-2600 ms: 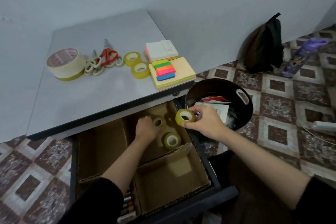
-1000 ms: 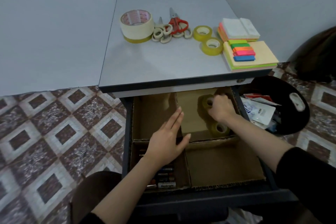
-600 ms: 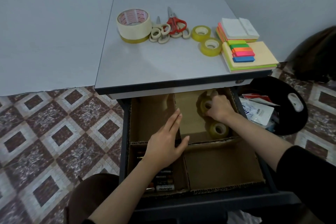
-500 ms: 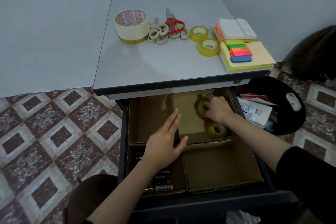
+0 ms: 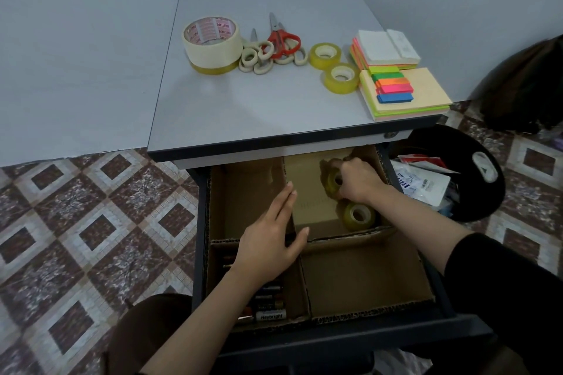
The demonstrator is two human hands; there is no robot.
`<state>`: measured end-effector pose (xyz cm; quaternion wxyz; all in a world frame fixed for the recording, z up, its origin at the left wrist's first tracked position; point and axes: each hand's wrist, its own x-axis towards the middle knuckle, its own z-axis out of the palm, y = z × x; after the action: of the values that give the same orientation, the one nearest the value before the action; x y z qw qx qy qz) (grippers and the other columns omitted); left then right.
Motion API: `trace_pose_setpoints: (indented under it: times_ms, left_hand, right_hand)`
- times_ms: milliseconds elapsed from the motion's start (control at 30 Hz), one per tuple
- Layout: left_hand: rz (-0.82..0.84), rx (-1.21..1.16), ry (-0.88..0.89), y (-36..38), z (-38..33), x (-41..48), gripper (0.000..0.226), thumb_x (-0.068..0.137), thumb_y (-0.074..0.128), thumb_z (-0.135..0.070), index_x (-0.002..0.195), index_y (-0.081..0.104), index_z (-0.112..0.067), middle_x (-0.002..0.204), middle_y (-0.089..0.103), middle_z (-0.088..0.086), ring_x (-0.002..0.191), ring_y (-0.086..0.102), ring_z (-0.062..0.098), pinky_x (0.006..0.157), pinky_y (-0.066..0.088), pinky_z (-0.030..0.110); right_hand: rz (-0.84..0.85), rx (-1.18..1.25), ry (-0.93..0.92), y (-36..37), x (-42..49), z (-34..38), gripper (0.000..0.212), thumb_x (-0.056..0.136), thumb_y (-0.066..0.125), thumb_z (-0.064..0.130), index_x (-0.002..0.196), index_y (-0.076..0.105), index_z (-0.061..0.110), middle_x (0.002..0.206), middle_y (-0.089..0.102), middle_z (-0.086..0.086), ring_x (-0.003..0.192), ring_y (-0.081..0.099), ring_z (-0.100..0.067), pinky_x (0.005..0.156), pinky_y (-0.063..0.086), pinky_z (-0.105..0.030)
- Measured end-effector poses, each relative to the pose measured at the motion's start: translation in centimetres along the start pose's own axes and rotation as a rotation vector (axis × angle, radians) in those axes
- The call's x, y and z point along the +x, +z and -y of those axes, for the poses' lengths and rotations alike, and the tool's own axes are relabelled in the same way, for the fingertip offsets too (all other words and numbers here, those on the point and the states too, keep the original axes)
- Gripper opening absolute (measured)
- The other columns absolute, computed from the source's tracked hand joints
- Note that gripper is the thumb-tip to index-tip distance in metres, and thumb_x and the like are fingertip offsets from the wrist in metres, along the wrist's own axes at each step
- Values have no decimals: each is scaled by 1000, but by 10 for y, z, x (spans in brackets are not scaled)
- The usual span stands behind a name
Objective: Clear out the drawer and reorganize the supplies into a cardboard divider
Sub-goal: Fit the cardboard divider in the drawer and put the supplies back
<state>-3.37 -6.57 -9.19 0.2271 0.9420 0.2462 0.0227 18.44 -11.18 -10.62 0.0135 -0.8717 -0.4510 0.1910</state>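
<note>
The open drawer (image 5: 335,341) holds a cardboard divider (image 5: 301,283) with four compartments. My right hand (image 5: 358,181) is in the far-right compartment, fingers curled round a small yellow tape roll (image 5: 330,183) that stands on edge. Another small tape roll (image 5: 358,216) lies just in front of it. My left hand (image 5: 271,242) rests flat with straight fingers on the divider's middle wall. Batteries (image 5: 268,310) lie in the near-left compartment. The far-left and near-right compartments hold nothing I can see.
On the desk top (image 5: 243,106) sit a wide tape roll (image 5: 211,44), scissors (image 5: 277,41), two small tape rolls (image 5: 333,67) and stacked sticky notes (image 5: 402,91). A black bin (image 5: 484,179) with packets stands to the right on the tiled floor.
At first my right hand held a tape roll above the drawer's right edge; now it is down in the far-right compartment on a roll. My left hand moved from that compartment onto the middle wall.
</note>
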Motion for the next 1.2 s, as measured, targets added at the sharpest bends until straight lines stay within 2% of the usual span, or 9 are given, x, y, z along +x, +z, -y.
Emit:
trace_pose_setpoints:
  times_ms: [133,333,400,500,600,800,967,1067,1200]
  left_hand:
    - [-2,-10,0,1,1,0,68,94,36,-51,149,4,-27,142,-17,-28,78,39,-4,54,33,6]
    - [7,-10,2,2,1,1,68,94,36,-51,149,5,-27,142,-16,-27,78,39,-4,53,30,5]
    - [9,0,2,1,1,1,68,94,36,-51,149,5,-26,142,-17,-26,78,38,-5,52,29,5]
    - [12,16,-2,1,1,1,68,94,35,-52,149,4,-26,142,-18,-26,77,38,-4,51,29,7]
    - [11,16,-4,1,1,1,67,94,35,-52,149,5,-27,142,-19,-26,76,38,-4,51,29,6]
    - [8,-3,6,3,3,2,67,94,36,-51,149,7,-26,144,-16,-26,75,39,-3,51,29,6]
    - [-6,-3,16,5,4,3,67,94,36,-50,149,7,-25,143,-15,-26,76,39,-4,53,30,5]
    - [-4,-2,21,4,3,2,67,94,36,-50,149,6,-26,144,-15,-26,77,39,-3,53,30,6]
    - [-19,-10,31,4,5,2,67,94,38,-50,149,8,-26,152,-6,-22,76,40,-3,61,36,9]
  right_hand:
    - [44,-127,-102,-4,1,1,56,85,67,26,137,46,23,117,56,-13,103,57,-26,82,46,-31]
    - [9,-56,-125,-5,-1,3,53,86,66,22,136,48,23,115,58,-12,99,59,-23,81,46,-27]
    - [5,-64,-122,-4,0,4,49,85,67,22,132,52,21,113,59,-11,97,60,-23,82,49,-29]
    - [28,-105,-125,-3,0,8,27,86,64,17,112,62,12,105,64,-11,87,61,-22,77,52,-29]
    - [29,-116,-130,-2,0,11,15,87,62,14,102,63,12,98,63,-9,84,61,-20,77,53,-29]
    - [0,-72,-85,-6,4,2,30,88,60,13,118,61,18,109,63,-10,97,62,-24,85,52,-33]
    - [-17,-61,-44,-8,6,-1,34,86,63,19,119,58,14,113,62,-11,100,61,-26,83,50,-33]
    - [-26,-72,-6,-6,2,1,51,80,71,28,125,52,12,120,57,-13,107,56,-30,87,50,-37]
    - [-65,-77,31,-10,-10,5,67,77,73,35,134,43,14,133,45,-15,121,45,-34,94,46,-41]
